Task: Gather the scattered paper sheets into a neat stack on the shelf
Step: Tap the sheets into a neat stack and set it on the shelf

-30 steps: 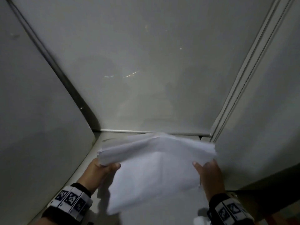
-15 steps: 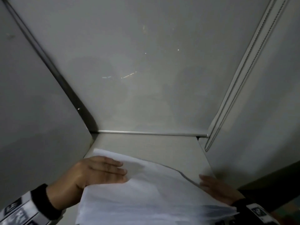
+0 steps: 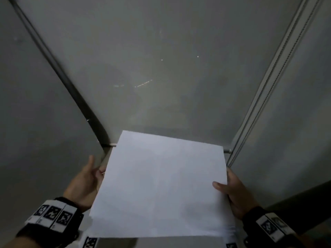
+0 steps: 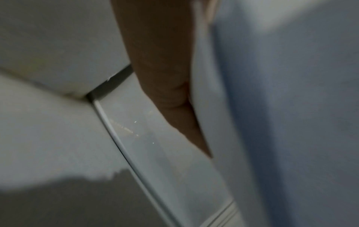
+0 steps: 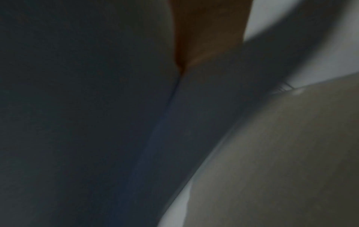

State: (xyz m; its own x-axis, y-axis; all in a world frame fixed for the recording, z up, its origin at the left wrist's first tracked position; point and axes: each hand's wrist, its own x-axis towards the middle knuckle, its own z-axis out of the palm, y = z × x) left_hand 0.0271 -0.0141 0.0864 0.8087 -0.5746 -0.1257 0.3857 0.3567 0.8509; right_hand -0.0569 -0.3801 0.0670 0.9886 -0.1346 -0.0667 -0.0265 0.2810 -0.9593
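Note:
A squared stack of white paper sheets [image 3: 161, 185] fills the lower middle of the head view; its far edge overlaps the foot of the back wall. My left hand [image 3: 87, 181] lies flat against the stack's left edge, thumb raised clear of it. In the left wrist view the hand [image 4: 165, 69] lies straight along the paper [image 4: 291, 122]. My right hand [image 3: 234, 196] holds the right edge, thumb on top and fingers hidden beneath. The right wrist view is dark, showing a finger [image 5: 209, 30] against paper [image 5: 77, 122]. The grey shelf [image 3: 179, 242] shows only below the stack.
Grey walls close the shelf in on the left, back and right. A dark strip [image 3: 71, 83] runs down the left corner and a ribbed track [image 3: 268, 86] down the right one. A thin metal rail [image 3: 113, 145] lies at the back wall's foot.
The loose, fanned sheets that my hands pressed down half a second ago are now one even stack, lifted between both hands and farther back. My left hand has moved from on top to the side.

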